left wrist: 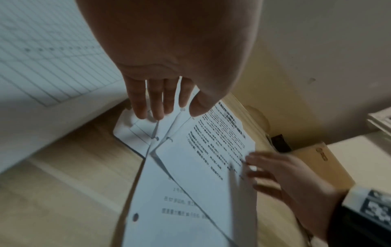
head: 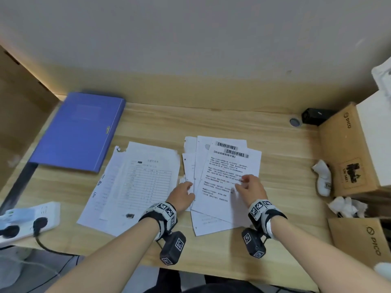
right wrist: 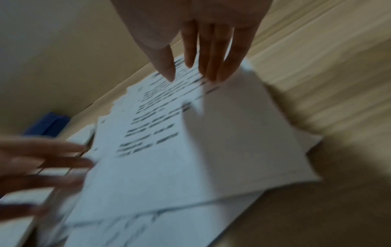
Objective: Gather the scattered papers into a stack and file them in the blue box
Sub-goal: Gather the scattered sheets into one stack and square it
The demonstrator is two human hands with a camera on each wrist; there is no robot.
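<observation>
Two loose piles of white printed papers lie on the wooden desk: a left pile [head: 135, 185] with a table form on top, and a fanned right pile [head: 220, 176] headed by bold text. My left hand [head: 183, 193] lies with straight fingers on the left edge of the right pile [left wrist: 190, 167]. My right hand [head: 248, 187] hovers with straight fingers over the top text sheet [right wrist: 169, 133]; contact is unclear. The blue box [head: 80, 127] lies shut and flat at the back left, apart from both hands.
A white power strip [head: 27, 218] with plugs sits at the front left edge. Cardboard boxes [head: 349, 149] and crumpled white tissue [head: 347, 206] crowd the right side. A small black device [head: 315, 116] stands at the back right by the wall.
</observation>
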